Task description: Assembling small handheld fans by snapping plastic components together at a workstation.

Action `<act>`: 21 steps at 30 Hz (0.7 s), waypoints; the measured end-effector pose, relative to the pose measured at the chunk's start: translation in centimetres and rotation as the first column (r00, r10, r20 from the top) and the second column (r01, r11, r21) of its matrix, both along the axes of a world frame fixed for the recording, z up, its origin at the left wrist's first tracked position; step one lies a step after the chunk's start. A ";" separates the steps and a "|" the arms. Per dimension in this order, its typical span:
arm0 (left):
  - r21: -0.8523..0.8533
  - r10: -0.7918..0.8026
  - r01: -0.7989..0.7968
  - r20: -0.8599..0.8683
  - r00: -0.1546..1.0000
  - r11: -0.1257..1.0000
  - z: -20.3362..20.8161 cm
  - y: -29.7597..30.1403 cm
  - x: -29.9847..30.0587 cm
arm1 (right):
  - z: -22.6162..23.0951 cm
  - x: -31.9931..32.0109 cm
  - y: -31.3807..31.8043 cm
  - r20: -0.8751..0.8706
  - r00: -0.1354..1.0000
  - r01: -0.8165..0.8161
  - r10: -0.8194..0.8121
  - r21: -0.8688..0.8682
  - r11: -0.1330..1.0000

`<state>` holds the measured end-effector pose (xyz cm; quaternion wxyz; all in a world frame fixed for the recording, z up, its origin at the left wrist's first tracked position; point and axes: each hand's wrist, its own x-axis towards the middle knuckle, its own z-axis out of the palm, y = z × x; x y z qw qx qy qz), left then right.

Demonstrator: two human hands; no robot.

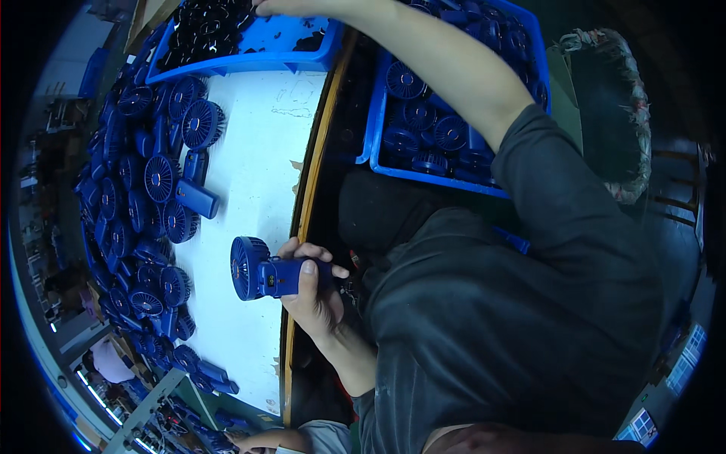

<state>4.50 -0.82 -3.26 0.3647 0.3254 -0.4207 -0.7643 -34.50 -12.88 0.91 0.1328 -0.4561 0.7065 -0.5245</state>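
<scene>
Left hand [314, 284] gripping a blue handheld fan [286, 275] by the handle, fan head over the white table [257, 174]. Right hand [283, 7] at the blue tray [249, 62] on the table's end (partly cut off, can't tell if it's holding anything). Risks: loose grip drops fan past table edge; bump slides fan pile [161, 179] off table's far side.

A small dark display [271, 281] is facing the camera from the handle of the blue handheld fan [287, 281] that the left hand [314, 304] is gripping. It is showing a short row of lit, yellowish digits. The blue fans [159, 178] piled on the white table [253, 151] are appearing too small for any marking to be read.
</scene>
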 end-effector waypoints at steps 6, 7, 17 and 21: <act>0.017 0.097 -0.096 -0.053 0.994 0.995 0.7 -0.3 -1.4 | -1.1 16.4 11.9 0.404 0.613 -0.670 0.679 -0.189 0.718; 0.036 0.130 -0.128 -0.065 0.989 0.991 0.3 -0.3 -1.5 | -3.2 19.2 13.3 0.062 0.732 -0.638 0.679 -0.290 0.713; 0.125 -0.159 0.158 -0.008 0.987 0.979 0.0 1.1 1.3 | -3.7 19.9 17.5 -0.055 0.712 -0.689 0.700 -0.246 0.682; 0.109 -0.336 0.352 -0.139 0.931 0.930 -1.4 2.5 1.5 | -2.3 20.3 16.3 -0.188 0.693 -0.721 0.696 -0.183 0.669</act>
